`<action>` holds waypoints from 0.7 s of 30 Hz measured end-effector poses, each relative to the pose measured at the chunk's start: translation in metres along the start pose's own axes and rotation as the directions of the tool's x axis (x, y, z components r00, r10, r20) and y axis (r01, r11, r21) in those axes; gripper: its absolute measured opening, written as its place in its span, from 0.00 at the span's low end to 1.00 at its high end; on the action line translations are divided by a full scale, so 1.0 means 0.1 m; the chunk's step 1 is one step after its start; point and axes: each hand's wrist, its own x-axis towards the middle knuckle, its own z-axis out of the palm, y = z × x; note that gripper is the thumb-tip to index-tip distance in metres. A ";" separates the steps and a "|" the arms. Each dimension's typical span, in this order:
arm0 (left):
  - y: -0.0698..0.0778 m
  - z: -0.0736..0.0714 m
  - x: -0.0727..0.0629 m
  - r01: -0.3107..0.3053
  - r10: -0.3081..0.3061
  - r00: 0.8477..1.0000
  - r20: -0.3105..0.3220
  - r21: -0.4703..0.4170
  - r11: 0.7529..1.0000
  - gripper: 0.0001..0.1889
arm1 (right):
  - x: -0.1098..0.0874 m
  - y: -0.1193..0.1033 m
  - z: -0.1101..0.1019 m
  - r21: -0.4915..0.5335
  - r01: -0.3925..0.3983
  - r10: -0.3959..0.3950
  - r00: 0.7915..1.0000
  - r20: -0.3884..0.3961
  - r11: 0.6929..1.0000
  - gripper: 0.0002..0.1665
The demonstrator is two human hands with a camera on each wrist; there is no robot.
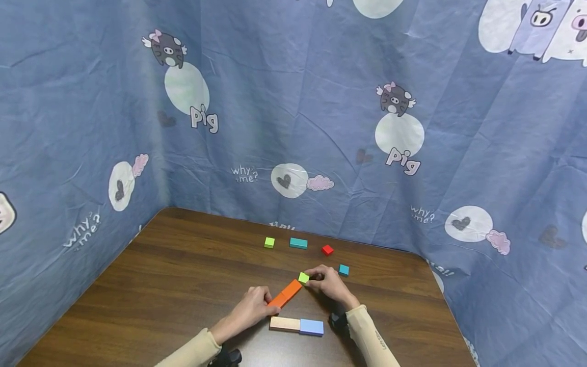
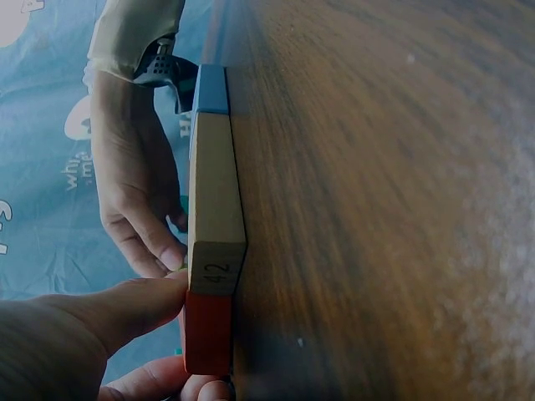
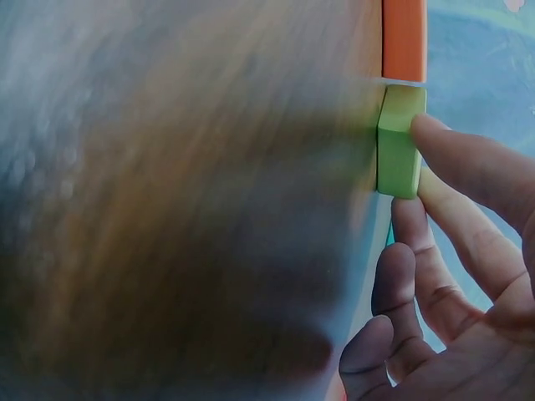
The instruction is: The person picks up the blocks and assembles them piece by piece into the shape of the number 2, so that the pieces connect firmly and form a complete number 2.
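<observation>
My left hand [image 1: 251,307] grips the near end of a slanting row of orange blocks [image 1: 290,291], thumb on one side and fingers on the other. At the far end of that row, my right hand [image 1: 329,284] pinches a small lime green block [image 1: 303,278] between thumb and fingers. In the right wrist view a narrow gap shows between this green block [image 3: 399,154] and the orange block [image 3: 405,42]. Just in front of the left hand lies a natural wood block [image 1: 285,324], marked 42 on its end, touching a blue block [image 1: 312,327].
Toward the back of the brown wooden table [image 1: 192,260] lie another lime green block [image 1: 269,242], a long teal block [image 1: 298,243] and a red block [image 1: 327,250]. A small teal block [image 1: 344,270] sits beyond the right hand. A blue patterned curtain [image 1: 257,127] hangs behind.
</observation>
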 end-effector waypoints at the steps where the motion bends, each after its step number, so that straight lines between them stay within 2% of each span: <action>1: 0.00 0.00 0.00 0.000 0.000 1.000 0.001 0.000 1.000 0.15 | 0.00 0.00 0.00 -0.003 0.002 -0.002 1.000 0.003 1.000 0.16; 21: 0.01 0.00 -0.01 -0.006 0.006 1.000 0.003 -0.008 1.000 0.14 | -0.01 -0.02 0.01 0.011 -0.005 0.004 1.000 0.029 1.000 0.16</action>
